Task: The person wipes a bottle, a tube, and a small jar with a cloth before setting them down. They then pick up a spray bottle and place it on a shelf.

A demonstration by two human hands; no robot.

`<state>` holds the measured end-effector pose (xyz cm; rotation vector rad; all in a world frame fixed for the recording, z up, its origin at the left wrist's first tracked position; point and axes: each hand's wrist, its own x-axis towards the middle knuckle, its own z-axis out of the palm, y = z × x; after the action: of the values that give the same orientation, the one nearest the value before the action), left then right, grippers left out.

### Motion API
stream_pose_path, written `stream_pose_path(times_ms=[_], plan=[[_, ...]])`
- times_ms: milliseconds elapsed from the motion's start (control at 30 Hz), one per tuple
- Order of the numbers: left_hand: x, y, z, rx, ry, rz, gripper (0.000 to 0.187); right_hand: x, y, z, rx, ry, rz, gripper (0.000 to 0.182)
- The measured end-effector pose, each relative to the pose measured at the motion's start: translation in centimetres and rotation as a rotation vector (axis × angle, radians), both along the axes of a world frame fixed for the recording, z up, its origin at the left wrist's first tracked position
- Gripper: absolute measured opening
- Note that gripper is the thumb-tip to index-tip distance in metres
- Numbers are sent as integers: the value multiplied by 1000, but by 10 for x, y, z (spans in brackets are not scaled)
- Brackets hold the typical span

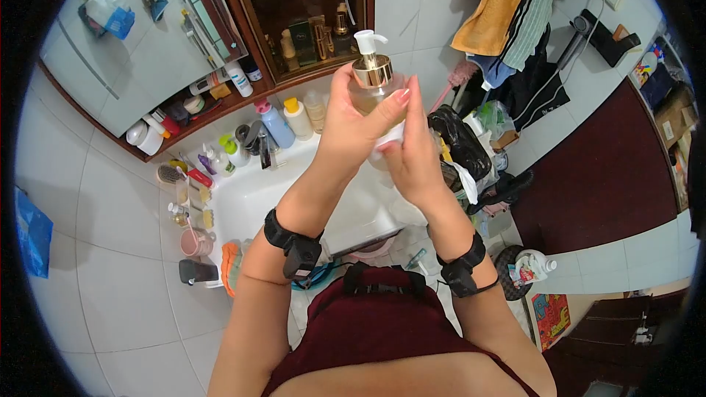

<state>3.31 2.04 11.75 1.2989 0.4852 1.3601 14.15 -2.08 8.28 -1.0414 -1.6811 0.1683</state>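
Observation:
Above the sink (309,198), a pump bottle (373,71) is held up with its white nozzle at the top, a shiny gold collar and a clear body. My left hand (357,121) wraps around the body from the left, its thumb lying across the front. On the other side my right hand (418,158) presses against the bottle with fingers pointing up. A bit of white, tissue-like material (395,134) shows between its thumb and palm. Much of the bottle's lower part is hidden behind the hands.
Several bottles, including a blue one (276,126) and a yellow-capped one (298,119), line the sink's back edge by the faucet (267,153). A mirror cabinet (140,44) hangs above left. Towels (491,4) hang at right over a black plastic bag (463,143).

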Motion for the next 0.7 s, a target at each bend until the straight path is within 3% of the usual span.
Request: stream_pose_path(times_ms=[100, 200, 267, 333, 467, 500, 533, 600, 700], plan=[[-4, -3, -1, 14, 1, -68, 51, 13, 13, -3, -51, 191, 249, 68], [-4, -5, -2, 14, -50, -180, 57, 23, 29, 1, -234, 302, 328, 64], [-1, -4, -6, 74, -77, -198, 57, 26, 33, 7, -494, 504, 386, 65], [0, 0, -11, 107, -29, -142, 57, 17, 24, 34, -752, 768, 461, 69], [5, 10, -24, 158, 5, 68, 46, 10, 28, 10, -796, 909, 531, 70], [3, 14, -26, 115, 24, 128, 38, 4, 25, 5, -884, 995, 427, 68], [0, 15, -22, 70, -34, 102, 35, -2, 19, -4, -781, 1001, 479, 63], [-8, 17, -11, -21, -150, 49, 31, -2, 25, -35, -639, 640, 489, 61], [-11, 26, -15, -51, -134, 102, 30, -23, -4, -34, -433, 561, 211, 64]])
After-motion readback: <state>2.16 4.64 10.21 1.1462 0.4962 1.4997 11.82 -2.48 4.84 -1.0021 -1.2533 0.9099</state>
